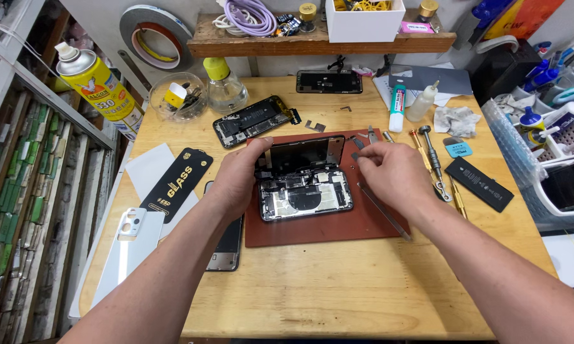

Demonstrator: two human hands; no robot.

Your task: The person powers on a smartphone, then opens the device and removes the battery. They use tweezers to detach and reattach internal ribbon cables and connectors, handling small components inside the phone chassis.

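Note:
An opened smartphone lies on a reddish-brown mat, its screen panel tilted up at the far edge. My left hand grips the phone's left side, thumb on the raised screen's corner. My right hand hovers just right of the phone, fingertips pinched near a small dark part on the mat; whether it holds anything is unclear. Long tweezers lie under that hand.
Another opened phone and a phone frame lie farther back. A black battery, screwdrivers, glue bottles, a spray can, a glass bowl, a white back cover and a black package surround the mat.

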